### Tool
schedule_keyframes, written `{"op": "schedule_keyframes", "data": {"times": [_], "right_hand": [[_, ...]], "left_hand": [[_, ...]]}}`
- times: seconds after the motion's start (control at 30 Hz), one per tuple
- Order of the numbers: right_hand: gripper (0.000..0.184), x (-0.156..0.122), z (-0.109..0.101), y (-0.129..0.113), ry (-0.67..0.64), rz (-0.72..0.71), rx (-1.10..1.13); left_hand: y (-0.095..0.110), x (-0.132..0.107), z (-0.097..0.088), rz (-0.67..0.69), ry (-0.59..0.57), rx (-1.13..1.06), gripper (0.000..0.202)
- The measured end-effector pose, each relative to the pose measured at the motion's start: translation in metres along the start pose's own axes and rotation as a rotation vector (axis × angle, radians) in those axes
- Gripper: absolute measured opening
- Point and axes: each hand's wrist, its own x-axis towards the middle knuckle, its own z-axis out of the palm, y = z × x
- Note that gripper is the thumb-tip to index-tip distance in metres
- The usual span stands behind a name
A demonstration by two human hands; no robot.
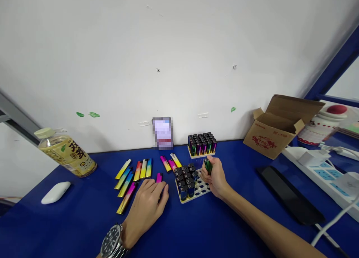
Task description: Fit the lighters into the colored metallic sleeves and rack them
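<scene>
My left hand (150, 200) is closed at the front middle of the desk, with a pink lighter (159, 177) sticking out past its fingers; its lower part is hidden. My right hand (214, 177) grips a shiny dark green cylinder (208, 166) with a dark top, like those standing upright in the white holed tray (200, 189). Dark blue and green cylinders (185, 179) fill the tray's left part, while open holes show on its right beside my right hand. Left of my left hand lie several two-tone lighters (126, 198); a few more lighters (171, 162) lie behind the tray.
A second tray of shiny cylinders (202, 144) stands by the wall. Beside it a phone (163, 133) leans upright. At right are a cardboard box (272, 132), a black phone-like slab (290, 194) and a power strip (325, 172). A drink bottle (67, 153) and white mouse (55, 193) sit left.
</scene>
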Motion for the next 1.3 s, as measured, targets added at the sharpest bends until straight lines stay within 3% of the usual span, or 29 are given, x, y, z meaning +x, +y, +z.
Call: {"op": "schedule_keyframes", "data": {"times": [0.3, 0.4, 0.53, 0.7, 0.77, 0.87, 1.0, 1.13, 1.3], "right_hand": [[0.051, -0.001, -0.002, 0.003, 0.011, -0.07, -0.056], [0.051, -0.002, -0.004, 0.003, -0.016, -0.159, -0.16], [0.033, -0.003, -0.01, -0.001, -0.04, -0.464, -0.415], [0.017, 0.0, -0.026, -0.012, -0.104, -1.025, -0.867], [0.015, 0.0, -0.03, -0.015, -0.176, -1.121, -0.892], [0.015, -0.003, -0.031, -0.014, -0.286, -1.078, -0.859], [0.015, -0.007, -0.028, -0.004, -0.31, -1.025, -0.822], [0.014, -0.008, -0.028, 0.002, -0.31, -1.019, -0.803], [0.015, -0.011, -0.029, -0.003, -0.446, -0.984, -0.848]], "left_hand": [[-0.001, -0.001, 0.001, 0.012, -0.002, -0.031, 0.024], [-0.001, -0.001, 0.001, 0.015, 0.003, -0.03, 0.024], [-0.001, 0.0, 0.0, 0.014, 0.009, -0.014, 0.027], [-0.001, -0.001, 0.0, 0.002, 0.024, 0.027, 0.028], [-0.002, -0.001, 0.0, -0.022, 0.053, 0.075, 0.026], [-0.002, -0.001, 0.001, -0.117, 0.043, 0.198, 0.022], [-0.002, -0.002, 0.003, -0.255, -0.083, 0.315, 0.016], [0.001, -0.001, 0.001, -0.324, -0.237, 0.298, 0.016], [0.003, 0.001, -0.002, -0.364, -0.314, 0.245, 0.018]]}}
